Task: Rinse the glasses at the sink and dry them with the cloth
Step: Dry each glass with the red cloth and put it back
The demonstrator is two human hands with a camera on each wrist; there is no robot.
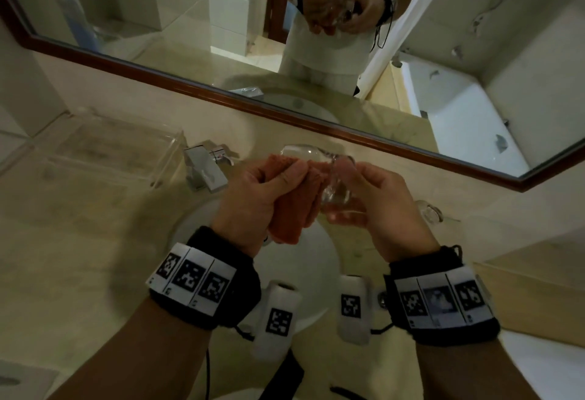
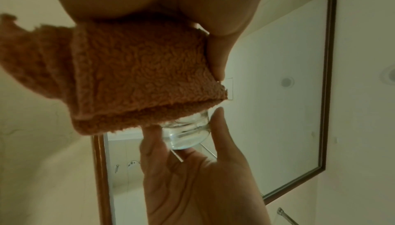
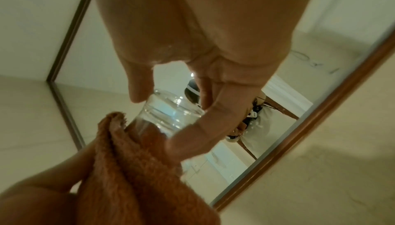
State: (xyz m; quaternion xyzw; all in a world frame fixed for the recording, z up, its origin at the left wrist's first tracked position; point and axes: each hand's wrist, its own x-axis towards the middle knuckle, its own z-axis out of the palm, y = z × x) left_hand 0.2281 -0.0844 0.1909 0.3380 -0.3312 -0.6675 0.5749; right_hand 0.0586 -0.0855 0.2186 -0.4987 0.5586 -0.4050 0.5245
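Left hand [image 1: 253, 197] grips cloth [image 1: 292, 209] — right hand [image 1: 376, 206] fingers [image 3: 192, 127] pinch glass [image 3: 169, 115].

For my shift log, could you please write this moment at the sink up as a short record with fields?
Setting: beige stone counter with a white sink basin, a chrome tap and a wood-framed mirror.
Left hand: grips a folded orange fleece cloth and presses it on the glass.
Right hand: holds a small clear drinking glass by its thick base, over the basin.
Other items: a second clear glass on the counter to the right; a clear plastic tray left of the tap.
Stage: drying under way.
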